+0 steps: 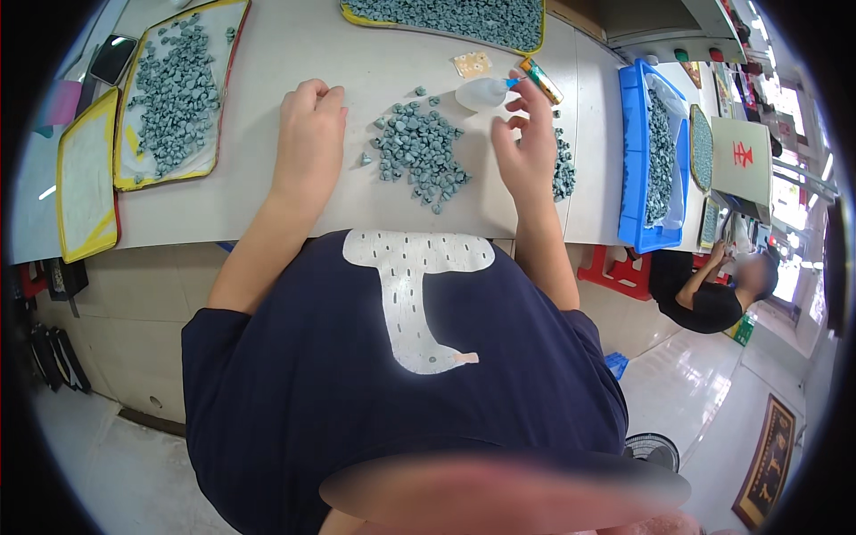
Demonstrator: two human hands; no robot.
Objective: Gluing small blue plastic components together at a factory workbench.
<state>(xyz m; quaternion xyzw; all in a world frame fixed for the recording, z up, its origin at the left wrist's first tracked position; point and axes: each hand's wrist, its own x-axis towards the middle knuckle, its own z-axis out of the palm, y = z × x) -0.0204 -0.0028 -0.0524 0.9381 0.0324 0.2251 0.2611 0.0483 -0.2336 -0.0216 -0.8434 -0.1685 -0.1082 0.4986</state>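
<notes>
The right hand [526,147] is hovering half open, fingers spread, holding nothing, beside a white squeeze bottle [486,92] near the worktop's [267,80] far edge. The left hand [309,125] is resting curled and closed on bare worktop, left of a pile of grey-green parts [419,152]. Yellow-rimmed trays [174,94] are lining the left edge, a blue bin [635,152] the right.

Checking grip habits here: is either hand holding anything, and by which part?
Left hand is a loose fist, contents hidden. Right hand holds nothing visible.

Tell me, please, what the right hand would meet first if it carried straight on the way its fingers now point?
Most likely the small white squeeze bottle lying just beyond the right hand; depth is hard to judge.
</notes>
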